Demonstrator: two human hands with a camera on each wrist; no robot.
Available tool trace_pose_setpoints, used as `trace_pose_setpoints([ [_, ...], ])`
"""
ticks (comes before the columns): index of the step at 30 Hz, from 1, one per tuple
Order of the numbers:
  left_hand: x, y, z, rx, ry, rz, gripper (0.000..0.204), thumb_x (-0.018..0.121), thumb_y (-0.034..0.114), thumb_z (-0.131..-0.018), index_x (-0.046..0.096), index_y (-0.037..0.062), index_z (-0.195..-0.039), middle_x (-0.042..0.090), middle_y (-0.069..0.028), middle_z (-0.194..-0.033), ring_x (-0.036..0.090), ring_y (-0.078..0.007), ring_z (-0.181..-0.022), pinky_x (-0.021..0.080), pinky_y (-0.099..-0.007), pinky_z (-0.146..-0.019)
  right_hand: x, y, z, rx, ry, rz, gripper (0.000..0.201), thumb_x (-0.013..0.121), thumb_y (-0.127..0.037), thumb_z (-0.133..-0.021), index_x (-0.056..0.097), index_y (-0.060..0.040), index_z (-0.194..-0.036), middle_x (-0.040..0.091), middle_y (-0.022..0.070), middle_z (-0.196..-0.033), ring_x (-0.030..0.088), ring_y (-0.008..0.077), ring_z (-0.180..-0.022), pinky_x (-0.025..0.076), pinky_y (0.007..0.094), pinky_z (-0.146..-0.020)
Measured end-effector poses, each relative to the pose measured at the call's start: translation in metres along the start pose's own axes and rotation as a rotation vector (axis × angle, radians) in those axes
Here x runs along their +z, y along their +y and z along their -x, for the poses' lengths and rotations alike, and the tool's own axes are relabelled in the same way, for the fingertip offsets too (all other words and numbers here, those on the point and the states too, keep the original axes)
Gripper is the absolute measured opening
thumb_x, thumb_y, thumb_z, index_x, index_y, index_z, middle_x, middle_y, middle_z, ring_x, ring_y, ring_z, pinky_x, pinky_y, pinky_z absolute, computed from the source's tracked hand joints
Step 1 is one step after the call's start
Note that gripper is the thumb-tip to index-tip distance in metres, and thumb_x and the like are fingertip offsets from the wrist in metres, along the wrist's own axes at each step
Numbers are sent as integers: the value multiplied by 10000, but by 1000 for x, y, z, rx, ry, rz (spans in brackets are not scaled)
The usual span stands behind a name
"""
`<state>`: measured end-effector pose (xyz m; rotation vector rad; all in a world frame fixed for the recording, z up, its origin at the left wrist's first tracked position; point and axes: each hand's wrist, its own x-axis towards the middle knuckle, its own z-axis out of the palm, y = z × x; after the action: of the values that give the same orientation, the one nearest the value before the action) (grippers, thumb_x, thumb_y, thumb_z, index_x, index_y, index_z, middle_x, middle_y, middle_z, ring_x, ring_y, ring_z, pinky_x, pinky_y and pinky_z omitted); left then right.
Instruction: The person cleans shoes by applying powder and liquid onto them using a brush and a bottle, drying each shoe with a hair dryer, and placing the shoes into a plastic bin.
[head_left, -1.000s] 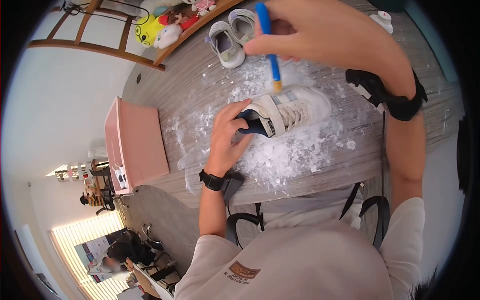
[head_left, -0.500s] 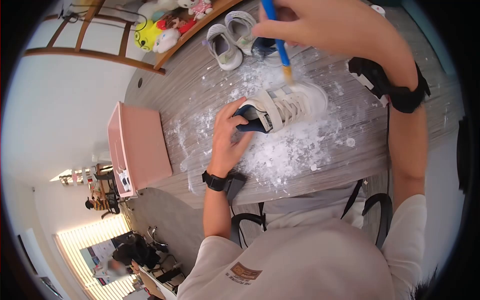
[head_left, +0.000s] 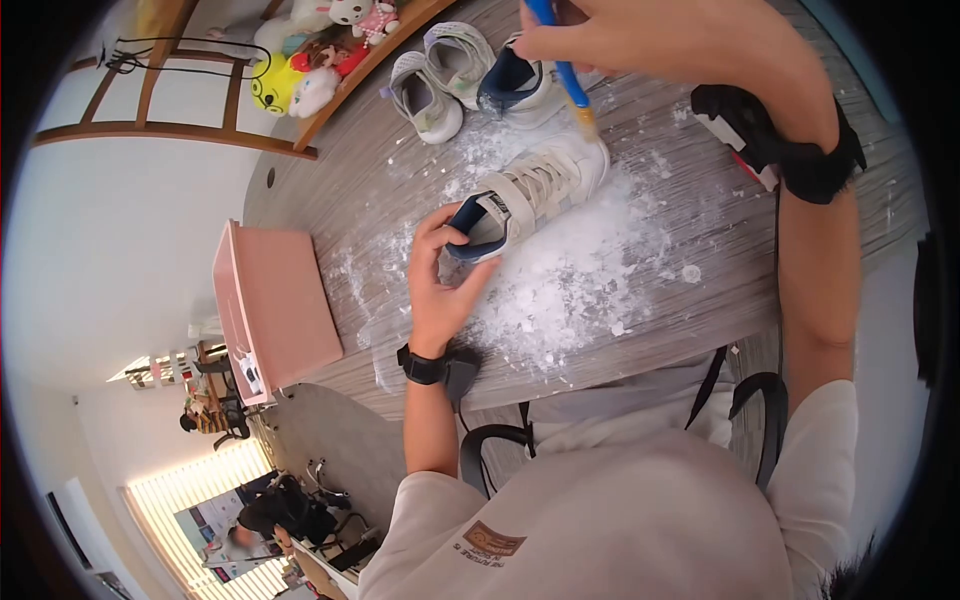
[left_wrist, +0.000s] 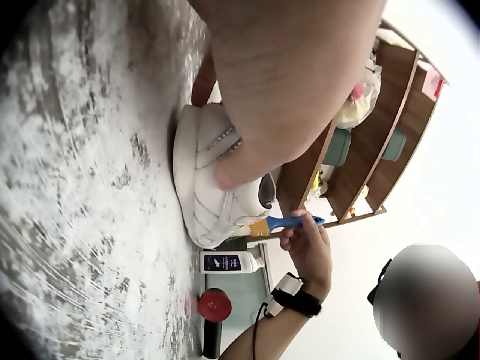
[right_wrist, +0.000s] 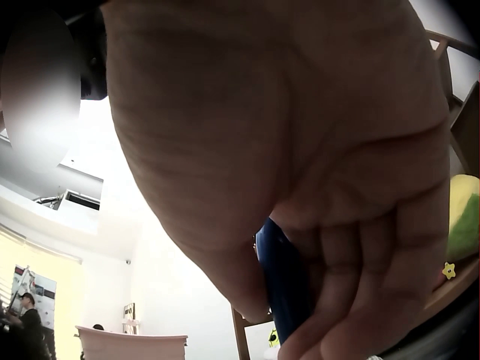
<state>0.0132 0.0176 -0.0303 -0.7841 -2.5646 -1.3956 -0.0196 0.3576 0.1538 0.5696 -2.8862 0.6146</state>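
Evidently the toe is being brushed; left hand (head_left: 438,300) clamps the heel of the shoe (head_left: 535,192), low at the white-flecked table (head_left: 700,325); right hand (head_left: 650,38) pinches the brush (head_left: 572,88); next probably wants a firm heel, light strokes.

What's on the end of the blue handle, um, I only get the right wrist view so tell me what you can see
Observer: Tan bristles; it's a brush, held at the toe of a white shoe.
Operator: What's the left hand doing?
Observer: The left hand grips that shoe around its heel.
Operator: Anything beyond the toe?
Observer: The left wrist view shows a white bottle with a dark label there.
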Motion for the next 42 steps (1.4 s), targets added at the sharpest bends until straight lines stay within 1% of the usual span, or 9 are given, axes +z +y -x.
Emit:
trace_pose_setpoints([
  [6, 0, 2, -2, -20, 16, 86, 480, 812, -80, -767, 526, 91, -1112, 542, -153, -1419, 528, -267, -1321, 402, -407, -1134, -2, -4, -3, -4, -25, -55, 442, 569, -384, -968, 675, 44, -931, 685, 241, -895, 676, 378, -875, 530, 427, -792],
  [9, 2, 0, 0, -24, 5, 104, 482, 813, -83, -766, 527, 92, -1113, 541, -151, -1420, 524, -267, -1325, 400, -406, -1133, -5, 0, -13, 120, -105, 9, 434, 573, -384, -963, 684, 33, -919, 690, 232, -885, 675, 373, -852, 530, 424, -774],
  [12, 1, 2, -2, -19, 5, 98, 484, 815, -83, -763, 528, 92, -1111, 540, -149, -1421, 525, -265, -1322, 404, -403, -1126, 1, -4, -7, 31, 44, -32, 435, 576, -382, -955, 686, 32, -883, 691, 224, -859, 673, 373, -820, 531, 421, -756],
  [17, 1, 2, -2, -34, 14, 124, 481, 823, -84, -756, 536, 91, -1101, 537, -148, -1423, 525, -264, -1321, 404, -401, -1126, -25, -18, -24, 114, -324, -178, 443, 578, -382, -947, 680, 44, -877, 688, 226, -834, 674, 367, -794, 526, 414, -742],
  [24, 0, 2, -3, -12, 8, 111, 495, 828, -86, -752, 533, 91, -1108, 538, -150, -1422, 530, -264, -1313, 405, -406, -1127, 15, 0, -10, -104, 210, -77, 462, 585, -383, -945, 658, 58, -829, 652, 226, -750, 643, 332, -713, 507, 403, -701],
  [30, 4, 1, -1, -47, 10, 152, 500, 830, -88, -749, 533, 91, -1111, 543, -150, -1418, 531, -263, -1310, 405, -402, -1127, -15, -18, -24, 37, -311, -251, 482, 587, -387, -941, 634, 70, -796, 635, 229, -724, 622, 338, -679, 492, 417, -677],
  [33, 2, 2, -1, -45, 15, 152, 502, 831, -86, -750, 533, 93, -1113, 544, -150, -1416, 529, -263, -1312, 401, -402, -1129, -9, -11, -25, 83, -253, -110, 484, 580, -381, -943, 629, 67, -767, 615, 215, -687, 599, 334, -643, 484, 417, -651],
  [38, 2, 7, -3, -43, 23, 138, 500, 829, -86, -754, 533, 94, -1114, 545, -147, -1416, 526, -256, -1312, 398, -401, -1130, 27, 30, -30, -142, 225, -78, 473, 565, -361, -942, 619, 62, -735, 579, 199, -644, 562, 334, -599, 471, 416, -618],
  [42, 6, 5, -1, -95, 47, 225, 484, 822, -85, -765, 537, 83, -1118, 546, -138, -1414, 527, -243, -1302, 396, -399, -1129, -9, -36, -23, 181, -96, -201, 444, 564, -334, -931, 602, 56, -723, 554, 199, -622, 550, 340, -589, 466, 416, -617],
])
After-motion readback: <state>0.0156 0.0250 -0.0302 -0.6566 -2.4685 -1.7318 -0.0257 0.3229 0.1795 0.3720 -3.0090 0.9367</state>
